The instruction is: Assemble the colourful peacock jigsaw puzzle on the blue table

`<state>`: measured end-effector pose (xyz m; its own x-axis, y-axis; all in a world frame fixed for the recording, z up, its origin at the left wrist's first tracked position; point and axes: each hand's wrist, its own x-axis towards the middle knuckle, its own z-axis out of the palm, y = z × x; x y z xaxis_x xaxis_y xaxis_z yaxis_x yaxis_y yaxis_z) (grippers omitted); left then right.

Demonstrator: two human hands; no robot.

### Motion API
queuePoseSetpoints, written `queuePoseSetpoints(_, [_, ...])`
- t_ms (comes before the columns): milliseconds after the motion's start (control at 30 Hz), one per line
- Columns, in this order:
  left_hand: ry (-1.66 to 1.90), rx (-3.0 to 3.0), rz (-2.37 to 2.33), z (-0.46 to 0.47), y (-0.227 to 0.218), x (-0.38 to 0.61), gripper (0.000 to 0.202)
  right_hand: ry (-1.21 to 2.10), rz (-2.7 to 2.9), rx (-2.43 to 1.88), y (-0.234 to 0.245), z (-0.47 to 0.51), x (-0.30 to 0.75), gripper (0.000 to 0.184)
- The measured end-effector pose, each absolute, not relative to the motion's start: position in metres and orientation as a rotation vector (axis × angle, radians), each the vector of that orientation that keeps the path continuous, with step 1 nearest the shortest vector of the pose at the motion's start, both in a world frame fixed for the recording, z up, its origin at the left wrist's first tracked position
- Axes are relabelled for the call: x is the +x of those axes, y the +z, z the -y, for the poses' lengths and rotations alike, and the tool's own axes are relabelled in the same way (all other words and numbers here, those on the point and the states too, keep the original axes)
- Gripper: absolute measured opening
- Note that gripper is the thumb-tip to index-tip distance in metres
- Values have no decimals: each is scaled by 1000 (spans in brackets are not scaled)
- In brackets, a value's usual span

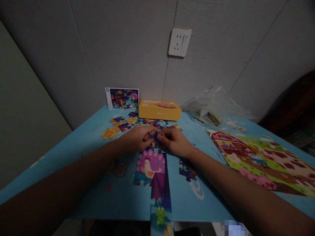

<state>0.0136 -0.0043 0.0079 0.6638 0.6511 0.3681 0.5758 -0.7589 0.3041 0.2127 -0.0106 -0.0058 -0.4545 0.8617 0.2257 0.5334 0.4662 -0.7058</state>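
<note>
My left hand and my right hand meet at the middle of the table, fingertips pinched on a dark blue puzzle piece between them. Just below them lies a joined strip of puzzle with a purple peacock; its lower end, with a green frog, reaches past the table's front edge. Right of the strip is a small joined dark section. Beyond my hands, loose puzzle pieces lie piled, some showing their orange-yellow side. My fingers partly cover the held piece.
A picture card leans on the wall beside a yellow box. A clear plastic bag sits at the back right. On the right lies a farm-scene puzzle. The blue table meets the wall, where a socket is mounted.
</note>
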Motion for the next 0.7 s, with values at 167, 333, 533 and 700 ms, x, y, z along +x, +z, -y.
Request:
queuePoseSetpoints(167, [694, 2704, -998, 4, 8, 13, 31, 740, 2151, -1166, -6, 11, 212, 29])
queuePoseSetpoints(333, [669, 2679, -1023, 4, 7, 13, 32, 730, 2153, -1161, -5, 11, 212, 29])
queuePoseSetpoints(533, [680, 2689, -1013, 4, 7, 14, 33, 775, 2148, -1164, -5, 11, 212, 28])
queuePoseSetpoints(700, [664, 2701, -1022, 4, 7, 14, 33, 747, 2161, -1168, -5, 10, 213, 30])
